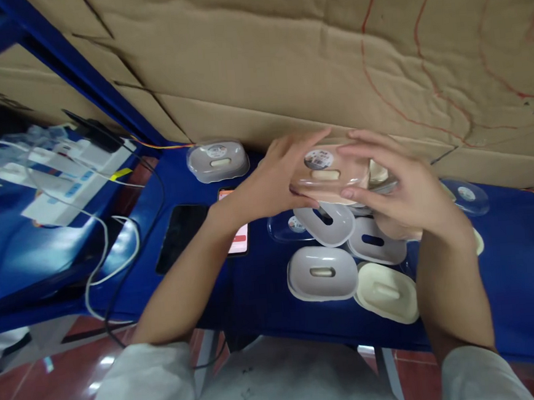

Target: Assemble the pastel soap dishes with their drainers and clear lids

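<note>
Holding a pink box [325,175] between left hand [277,177] and right hand [397,180], above gray dishes [323,274].

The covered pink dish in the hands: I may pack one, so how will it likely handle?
The covered pink dish looks fairly stiff: its clear cover shows no visible sag. That glossy cover might be slippery. The broad, low form would probably slide rather than roll.

We log: tabletop [523,278] blue | cardboard [255,53] tan, curving red lines | boxed dish [312,185] peach, handle [325,175] cream | front-left dish [311,288] pale grey | our shirt [290,377] light grey, dark star print
</note>
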Motion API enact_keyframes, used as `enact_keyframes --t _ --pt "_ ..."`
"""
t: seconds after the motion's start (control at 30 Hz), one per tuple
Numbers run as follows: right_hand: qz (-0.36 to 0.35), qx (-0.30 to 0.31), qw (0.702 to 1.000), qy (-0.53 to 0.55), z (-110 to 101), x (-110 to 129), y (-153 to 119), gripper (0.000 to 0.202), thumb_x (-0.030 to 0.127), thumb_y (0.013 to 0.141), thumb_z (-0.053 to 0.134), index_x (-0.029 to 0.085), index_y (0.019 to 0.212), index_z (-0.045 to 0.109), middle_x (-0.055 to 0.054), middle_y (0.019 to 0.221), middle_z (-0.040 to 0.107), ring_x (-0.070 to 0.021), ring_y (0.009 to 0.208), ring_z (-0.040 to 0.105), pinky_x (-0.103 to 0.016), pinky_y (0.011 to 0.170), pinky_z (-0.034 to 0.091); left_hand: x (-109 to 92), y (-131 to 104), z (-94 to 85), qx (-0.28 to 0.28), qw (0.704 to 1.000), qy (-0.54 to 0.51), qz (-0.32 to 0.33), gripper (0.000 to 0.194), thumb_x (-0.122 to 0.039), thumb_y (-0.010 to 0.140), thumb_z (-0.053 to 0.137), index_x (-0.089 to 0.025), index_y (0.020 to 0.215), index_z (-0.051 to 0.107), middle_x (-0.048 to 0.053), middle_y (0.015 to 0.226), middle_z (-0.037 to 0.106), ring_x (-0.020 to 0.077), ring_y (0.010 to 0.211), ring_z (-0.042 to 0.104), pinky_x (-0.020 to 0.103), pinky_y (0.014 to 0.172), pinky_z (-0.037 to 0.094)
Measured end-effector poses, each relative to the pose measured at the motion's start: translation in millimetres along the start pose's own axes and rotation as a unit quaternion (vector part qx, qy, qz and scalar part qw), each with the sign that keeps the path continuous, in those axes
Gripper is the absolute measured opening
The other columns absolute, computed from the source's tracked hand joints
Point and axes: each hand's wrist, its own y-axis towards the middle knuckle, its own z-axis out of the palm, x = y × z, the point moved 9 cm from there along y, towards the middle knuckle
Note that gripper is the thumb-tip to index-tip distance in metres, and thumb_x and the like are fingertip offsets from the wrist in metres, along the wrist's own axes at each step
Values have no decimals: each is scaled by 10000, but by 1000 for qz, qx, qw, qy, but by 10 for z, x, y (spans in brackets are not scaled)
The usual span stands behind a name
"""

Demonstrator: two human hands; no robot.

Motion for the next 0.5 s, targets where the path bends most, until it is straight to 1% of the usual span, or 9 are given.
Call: enact_keyframes --t 0.07,0.13,0.2,0.23,0.3,0.33,0.4,0.47,0.5 --pt "11 0 1000 17 -74 -85 -19 511 464 968 768 344 1451 656 -36 1599 588 -314 1516 528 -552 1281 427 14 26 124 -12 1000 -14 10 1109 -471 855 908 -332 1718 225 119 1676 437 400 1568 421 635 1291 392" --pt "12 15 999 29 -115 -160 -33 505 448 962 779 322 1438 668 -44 1578 611 -303 1531 511 -530 1287 412 7 30 213 -21 999 -21 30 1101 -457 906 861 -351 1727 135 114 1745 335 394 1637 309 651 1320 330" --pt "18 23 999 35 -174 -237 -56 499 445 968 771 295 1434 675 -55 1570 620 -285 1524 518 -480 1290 404 -6 21 276 -27 998 -28 47 1084 -481 952 802 -406 1723 44 80 1805 192 375 1689 170 657 1345 270" --pt "27 17 999 33 -229 -284 -74 495 452 979 754 287 1439 672 -59 1555 632 -276 1496 547 -457 1275 419 4 15 296 -31 998 -32 45 1075 -502 968 775 -427 1720 10 65 1821 118 373 1701 112 663 1348 255" --pt "58 -18 998 11 -396 -398 -132 496 481 1000 715 273 1448 667 -74 1482 684 -264 1378 644 -428 1193 494 38 5 329 -33 998 -42 34 1057 -527 987 737 -415 1725 -12 74 1829 29 386 1705 61 680 1334 264" --pt "77 -39 996 -11 -494 -462 -174 507 505 1002 704 266 1447 668 -81 1430 714 -263 1303 685 -421 1136 533 54 1 348 -29 998 -43 31 1024 -516 996 726 -394 1731 24 89 1827 25 391 1703 73 684 1324 282" --pt "118 -61 989 -63 -658 -595 -272 544 560 983 701 259 1436 678 -93 1355 750 -272 1201 725 -424 1051 574 58 -4 393 -13 998 -32 46 856 -450 1008 723 -368 1707 236 100 1813 123 383 1691 167 683 1310 316" --pt "149 -38 984 -94 -719 -724 -360 570 615 956 702 264 1405 698 -101 1346 752 -297 1207 721 -447 1051 572 58 -7 437 5 998 -16 69 630 -389 992 758 -349 1570 510 102 1779 260 374 1651 291 676 1299 342" --pt "158 -14 982 -102 -707 -777 -392 573 637 951 691 271 1391 704 -105 1368 742 -311 1241 707 -465 1076 559 63 -5 449 8 997 -9 75 544 -374 977 782 -329 1489 604 112 1760 313 376 1627 336 672 1292 354"
